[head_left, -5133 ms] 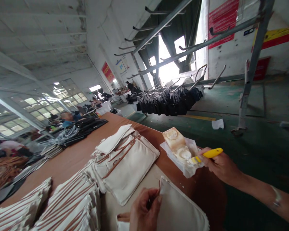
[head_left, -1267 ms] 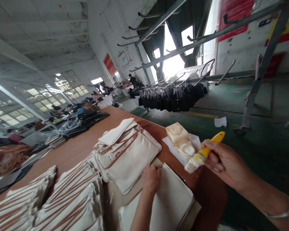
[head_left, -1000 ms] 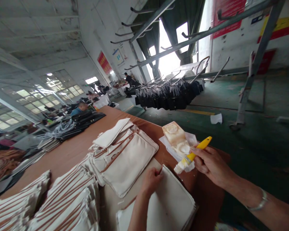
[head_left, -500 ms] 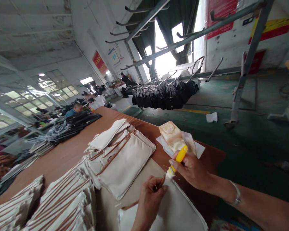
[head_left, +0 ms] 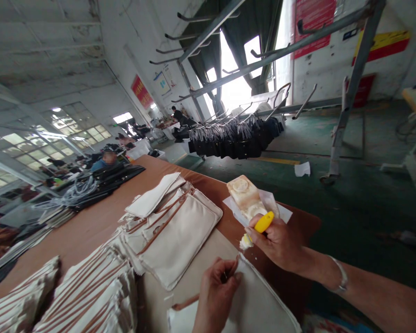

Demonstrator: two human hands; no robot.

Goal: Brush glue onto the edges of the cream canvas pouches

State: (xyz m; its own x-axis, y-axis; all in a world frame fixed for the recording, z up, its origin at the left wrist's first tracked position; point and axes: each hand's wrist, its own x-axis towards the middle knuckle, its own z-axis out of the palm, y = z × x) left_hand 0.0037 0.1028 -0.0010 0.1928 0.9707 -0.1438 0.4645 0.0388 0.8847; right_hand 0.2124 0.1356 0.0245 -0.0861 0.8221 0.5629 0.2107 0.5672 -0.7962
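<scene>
A yellow-handled brush (head_left: 264,223) is gripped in my right hand (head_left: 280,244); white paste coats its bristles, which hang just above the corner of a cream bag panel (head_left: 260,291). My left hand (head_left: 217,289) rests on that panel, thumb and fingers pinched at its top corner edge. Part of the panel lies under my left hand and is hidden. Beyond the brush, a cut-open, stained plastic container (head_left: 243,190) sits on white paper (head_left: 284,213), partly behind my right hand.
Cream pieces with brown trim (head_left: 183,236) are piled left of my hands, and more stand in rows (head_left: 90,291) on the brown tabletop (head_left: 90,222). Black goods (head_left: 121,175) lie farther back. A metal rack (head_left: 242,71) holds black bags (head_left: 235,141) past the table edge.
My right hand has lifted the brush off the panel's corner, tilting its handle flatter. My left hand keeps its pinch at almost the same spot.
</scene>
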